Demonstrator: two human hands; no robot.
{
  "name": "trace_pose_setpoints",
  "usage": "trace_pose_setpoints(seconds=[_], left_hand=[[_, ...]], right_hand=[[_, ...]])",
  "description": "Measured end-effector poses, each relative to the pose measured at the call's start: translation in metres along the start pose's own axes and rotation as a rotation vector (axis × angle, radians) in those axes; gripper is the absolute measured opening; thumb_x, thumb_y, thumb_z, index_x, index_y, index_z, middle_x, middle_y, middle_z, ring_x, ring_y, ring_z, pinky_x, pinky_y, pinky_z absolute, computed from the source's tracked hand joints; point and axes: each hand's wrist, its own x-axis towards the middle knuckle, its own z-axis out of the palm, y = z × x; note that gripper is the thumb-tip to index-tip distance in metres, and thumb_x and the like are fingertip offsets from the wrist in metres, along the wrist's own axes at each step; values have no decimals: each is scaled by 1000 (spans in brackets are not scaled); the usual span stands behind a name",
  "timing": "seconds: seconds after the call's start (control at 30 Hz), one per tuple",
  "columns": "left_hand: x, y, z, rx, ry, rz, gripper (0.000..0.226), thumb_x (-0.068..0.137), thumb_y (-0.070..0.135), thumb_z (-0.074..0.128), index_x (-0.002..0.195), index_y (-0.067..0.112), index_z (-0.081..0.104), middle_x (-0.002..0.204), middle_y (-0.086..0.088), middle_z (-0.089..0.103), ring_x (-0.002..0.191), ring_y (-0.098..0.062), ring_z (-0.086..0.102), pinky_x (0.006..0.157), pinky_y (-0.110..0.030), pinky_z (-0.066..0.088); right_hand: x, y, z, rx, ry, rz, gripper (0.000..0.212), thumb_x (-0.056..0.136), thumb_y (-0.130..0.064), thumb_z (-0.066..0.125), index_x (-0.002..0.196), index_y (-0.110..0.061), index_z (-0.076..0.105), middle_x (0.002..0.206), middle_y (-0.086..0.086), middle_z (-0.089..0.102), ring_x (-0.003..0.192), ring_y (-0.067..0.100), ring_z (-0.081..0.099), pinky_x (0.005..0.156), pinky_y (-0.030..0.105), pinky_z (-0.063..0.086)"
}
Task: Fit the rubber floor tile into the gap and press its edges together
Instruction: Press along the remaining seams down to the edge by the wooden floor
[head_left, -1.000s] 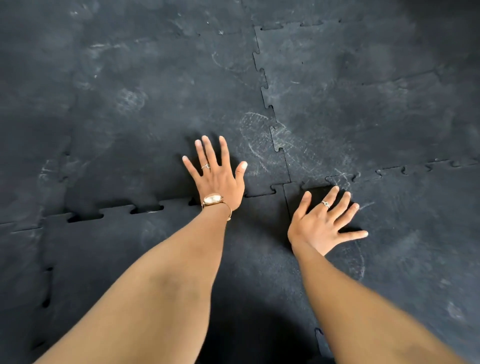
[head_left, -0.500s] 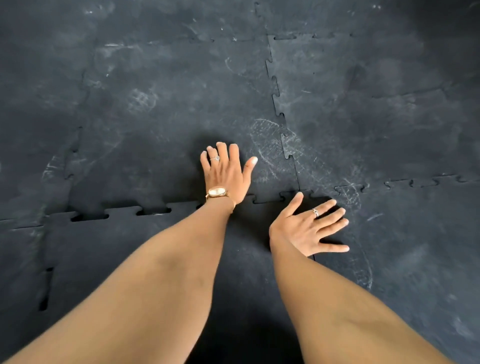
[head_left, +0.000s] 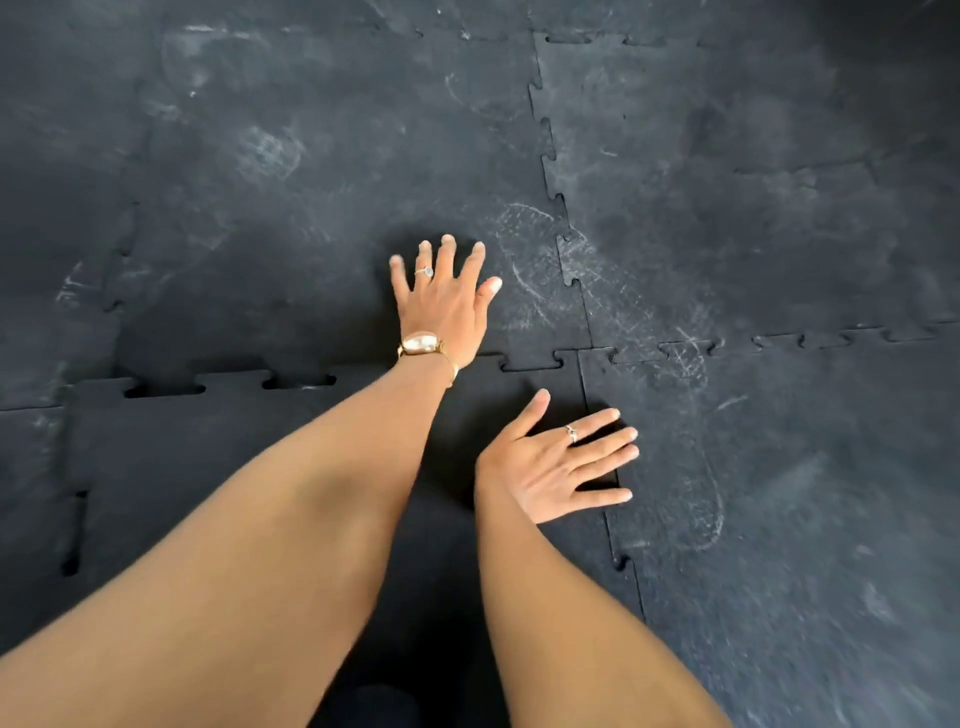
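The tile (head_left: 218, 467) is laid in the gap, nearest the camera, under both forearms. Its far edge is joined near its far right corner, but open slots (head_left: 166, 389) are seen along that seam to the left. The left hand (head_left: 441, 306) is spread flat, nothing held, on the neighbouring tile just beyond the seam; the unseated stretch lies to its left, so it is judged the nearer hand. The right hand (head_left: 561, 462) is spread flat over the right seam, nothing held.
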Motion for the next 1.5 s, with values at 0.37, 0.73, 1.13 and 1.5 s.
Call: trace_pose_setpoints(seconds=[0.37,0.73,1.13,1.5], left_hand=[[-53,-80,-6,-11,24,-229,65,100,45,23,153,14,3,161,-14,4,148,-32,-5,118,-52,-2],[-34,-82,-1,176,86,401,69,99,51,24,154,15,6,159,-23,-2,147,-38,-5,115,-61,-5],[-31,-83,-5,99,-34,385,65,99,48,13,153,12,14,160,-12,11,148,-31,3,121,-46,2],[-132,-163,-29,-183,207,-35,46,100,18,37,141,-3,40,154,-21,27,145,-35,15,118,-46,20]], right_hand=[[0,5,4,-66,46,-29,82,96,-63,19,155,-7,9,162,18,6,150,32,0,116,63,-2],[1,5,8,-118,56,-46,82,97,-62,17,155,-6,4,162,18,1,150,32,-5,117,61,-5],[-103,12,25,-176,-21,-470,70,99,-43,27,152,2,16,160,22,13,149,34,11,120,54,7],[-105,11,17,-182,-68,-461,71,99,-44,23,153,0,15,161,20,10,150,32,6,119,56,7]])
